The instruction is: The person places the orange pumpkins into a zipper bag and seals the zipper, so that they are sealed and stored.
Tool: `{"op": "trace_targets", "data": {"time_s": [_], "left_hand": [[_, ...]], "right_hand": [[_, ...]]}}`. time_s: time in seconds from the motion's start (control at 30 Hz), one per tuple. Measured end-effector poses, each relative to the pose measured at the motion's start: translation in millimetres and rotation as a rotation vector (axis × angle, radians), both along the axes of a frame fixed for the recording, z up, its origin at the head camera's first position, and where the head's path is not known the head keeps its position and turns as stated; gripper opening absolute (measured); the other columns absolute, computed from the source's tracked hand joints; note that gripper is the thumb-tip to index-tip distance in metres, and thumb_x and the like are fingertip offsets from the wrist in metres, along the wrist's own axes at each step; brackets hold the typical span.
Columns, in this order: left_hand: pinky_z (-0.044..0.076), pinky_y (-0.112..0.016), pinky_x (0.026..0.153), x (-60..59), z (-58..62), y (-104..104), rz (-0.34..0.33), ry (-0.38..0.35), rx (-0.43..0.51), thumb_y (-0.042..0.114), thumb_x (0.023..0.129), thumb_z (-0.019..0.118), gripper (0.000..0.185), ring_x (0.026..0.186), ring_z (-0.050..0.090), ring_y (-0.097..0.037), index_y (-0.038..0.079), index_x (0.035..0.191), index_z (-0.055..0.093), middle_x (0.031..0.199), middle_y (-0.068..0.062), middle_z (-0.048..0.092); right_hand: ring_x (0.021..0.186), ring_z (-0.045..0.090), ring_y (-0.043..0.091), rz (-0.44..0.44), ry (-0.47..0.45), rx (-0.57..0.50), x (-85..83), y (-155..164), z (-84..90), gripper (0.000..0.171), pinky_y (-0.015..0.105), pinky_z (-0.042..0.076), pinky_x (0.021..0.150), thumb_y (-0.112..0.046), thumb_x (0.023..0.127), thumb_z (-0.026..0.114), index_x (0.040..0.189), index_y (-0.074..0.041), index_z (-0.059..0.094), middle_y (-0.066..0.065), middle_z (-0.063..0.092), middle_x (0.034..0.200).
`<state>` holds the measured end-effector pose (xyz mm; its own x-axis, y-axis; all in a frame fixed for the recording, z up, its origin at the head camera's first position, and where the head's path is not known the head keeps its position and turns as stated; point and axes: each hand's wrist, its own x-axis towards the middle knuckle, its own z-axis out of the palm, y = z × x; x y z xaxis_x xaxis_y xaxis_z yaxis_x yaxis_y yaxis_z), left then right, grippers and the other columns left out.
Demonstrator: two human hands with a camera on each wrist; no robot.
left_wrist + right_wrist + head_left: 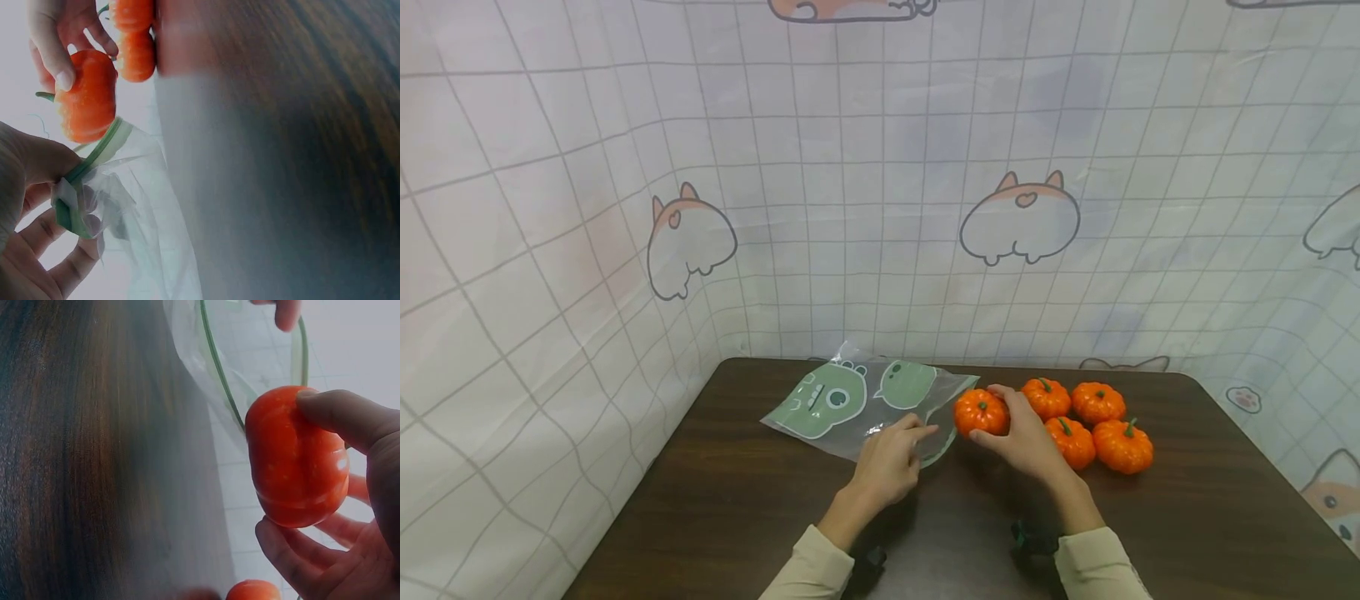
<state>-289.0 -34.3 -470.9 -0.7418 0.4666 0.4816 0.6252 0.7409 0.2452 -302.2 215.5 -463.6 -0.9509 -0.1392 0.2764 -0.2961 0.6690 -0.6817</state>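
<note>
While the dark wooden table (715,500) carries everything, the relation that matters lies at its middle: the clear zip bag (857,404), printed with green cartoon faces, lies flat with its long axis running from ten o'clock to four o'clock, and its open mouth faces four o'clock, toward the pumpkin. The bag looks empty. At its mouth the left hand (891,458) pinches the green-edged rim, thumb and fingers clamped on the plastic and holding it apart. Just at three o'clock of that opening, the right hand (1026,437) grips a small orange pumpkin (981,412), fingers curled round it, lifted a little off the wood. The right hand is thus the nearer to the remaining pumpkins (1093,421), four of them clustered at its three o'clock.
</note>
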Motion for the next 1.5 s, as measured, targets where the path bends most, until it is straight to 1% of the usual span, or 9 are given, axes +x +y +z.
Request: {"op": "trace_targets", "data": {"time_s": [0.23, 0.47, 0.63, 0.8, 1.0, 1.17, 1.3, 1.4, 1.5], "left_hand": [[0.041, -0.024, 0.052, -1.5, -1.6, -1, 0.001, 0.034, 0.034, 0.0, 0.079, 0.072, 0.052, 0.066, 0.059, -0.014, 0.02, 0.127, 0.074, 0.107, 0.01, 0.069], [0.037, -0.02, 0.051, -1.4, -0.9, -2, -0.026, 0.038, 0.04, 0.0, 0.081, 0.071, 0.05, 0.062, 0.051, -0.009, 0.019, 0.127, 0.073, 0.109, 0.01, 0.069], [0.034, -0.018, 0.052, -1.4, -0.2, -1, -0.052, 0.059, 0.035, -0.001, 0.081, 0.071, 0.051, 0.061, 0.046, -0.006, 0.02, 0.128, 0.073, 0.11, 0.01, 0.068], [0.033, -0.017, 0.052, -1.1, 0.9, 0, -0.078, 0.077, 0.037, -0.003, 0.08, 0.07, 0.053, 0.061, 0.046, -0.007, 0.02, 0.127, 0.074, 0.111, 0.01, 0.068], [0.042, -0.017, 0.058, -0.7, 2.4, 1, -0.123, 0.1, 0.05, -0.006, 0.078, 0.07, 0.054, 0.069, 0.054, -0.007, 0.018, 0.126, 0.074, 0.113, 0.009, 0.069], [0.043, -0.016, 0.061, -0.1, 3.6, 1, -0.162, 0.095, 0.062, -0.008, 0.079, 0.071, 0.053, 0.072, 0.056, -0.008, 0.017, 0.126, 0.074, 0.114, 0.007, 0.07], [0.047, -0.017, 0.066, 0.5, 3.9, -1, -0.194, 0.089, 0.072, -0.007, 0.08, 0.071, 0.052, 0.078, 0.061, -0.009, 0.016, 0.126, 0.073, 0.115, 0.006, 0.07], [0.051, -0.019, 0.069, 0.9, 2.8, -4, -0.193, 0.104, 0.063, -0.006, 0.079, 0.071, 0.052, 0.082, 0.064, -0.009, 0.017, 0.126, 0.074, 0.115, 0.007, 0.071], [0.052, -0.021, 0.068, 1.5, 1.2, -9, -0.167, 0.12, 0.046, -0.006, 0.078, 0.071, 0.053, 0.082, 0.065, -0.009, 0.019, 0.125, 0.074, 0.114, 0.009, 0.071]], "right_hand": [[0.122, 0.059, 0.037, 0.012, -0.011, -0.01, 1.5, -3, -0.2, 0.081, 0.059, 0.05, 0.102, -0.031, 0.086, 0.082, 0.15, -0.002, 0.041, 0.022, 0.053, 0.145], [0.121, 0.061, 0.034, 0.029, -0.052, -0.02, 1.6, -6, -1.9, 0.082, 0.056, 0.05, 0.102, -0.034, 0.086, 0.082, 0.15, -0.005, 0.04, 0.019, 0.055, 0.146], [0.122, 0.062, 0.033, 0.04, -0.065, -0.017, 1.6, -6, -2.3, 0.082, 0.055, 0.051, 0.102, -0.037, 0.085, 0.083, 0.149, -0.007, 0.042, 0.017, 0.055, 0.147], [0.12, 0.063, 0.031, 0.046, -0.089, 0.0, 3.4, -5, 1.3, 0.083, 0.053, 0.053, 0.1, -0.041, 0.085, 0.082, 0.149, -0.007, 0.043, 0.017, 0.056, 0.145], [0.11, 0.065, 0.027, 0.055, -0.125, 0.002, 7.8, -3, 8.4, 0.079, 0.05, 0.056, 0.094, -0.044, 0.085, 0.081, 0.147, -0.01, 0.046, 0.015, 0.062, 0.136], [0.112, 0.066, 0.027, 0.059, -0.139, 0.022, 10.1, -5, 9.0, 0.081, 0.05, 0.056, 0.095, -0.047, 0.084, 0.081, 0.147, -0.01, 0.047, 0.014, 0.062, 0.138], [0.114, 0.066, 0.027, 0.049, -0.13, 0.063, 12.3, -7, 4.5, 0.082, 0.051, 0.054, 0.098, -0.05, 0.083, 0.081, 0.146, -0.007, 0.049, 0.014, 0.063, 0.139], [0.115, 0.066, 0.027, 0.025, -0.115, 0.101, 14.7, -8, 0.4, 0.082, 0.053, 0.053, 0.1, -0.052, 0.082, 0.081, 0.144, -0.008, 0.051, 0.012, 0.064, 0.137], [0.113, 0.066, 0.027, -0.002, -0.112, 0.117, 16.9, -11, -2.6, 0.081, 0.053, 0.052, 0.099, -0.053, 0.08, 0.082, 0.142, -0.01, 0.053, 0.011, 0.066, 0.135]]}}
